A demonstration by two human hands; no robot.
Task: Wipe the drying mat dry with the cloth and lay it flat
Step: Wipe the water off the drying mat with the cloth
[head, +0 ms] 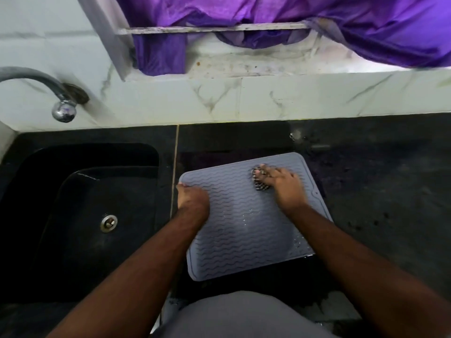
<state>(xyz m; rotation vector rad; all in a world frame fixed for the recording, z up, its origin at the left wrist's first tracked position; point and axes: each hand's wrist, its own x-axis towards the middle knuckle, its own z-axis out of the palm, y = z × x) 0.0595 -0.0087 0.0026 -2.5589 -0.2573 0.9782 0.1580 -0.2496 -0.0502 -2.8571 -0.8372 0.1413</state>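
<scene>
Grey fabric of the person's clothing [244,315] filled the bottom edge as two bare forearms reached out over a dark stone surface [380,191]. Lying flat on that surface just right of a black sink [80,211] was the grey drying mat [234,235], ribbed with wavy lines and speckled with water droplets near its right side. At the mat's far right part, the right hand [283,184] pressed a bunched checked cloth [260,180] onto it, fingers curled over the fabric. At the mat's left edge near the far corner, the left hand [192,195] held the mat down; whether its fingers gripped the rim could not be told. A chrome tap [64,111] jutted from the marbled wall above the sink, and purple fabric [366,28] hung across the window ledge behind.
</scene>
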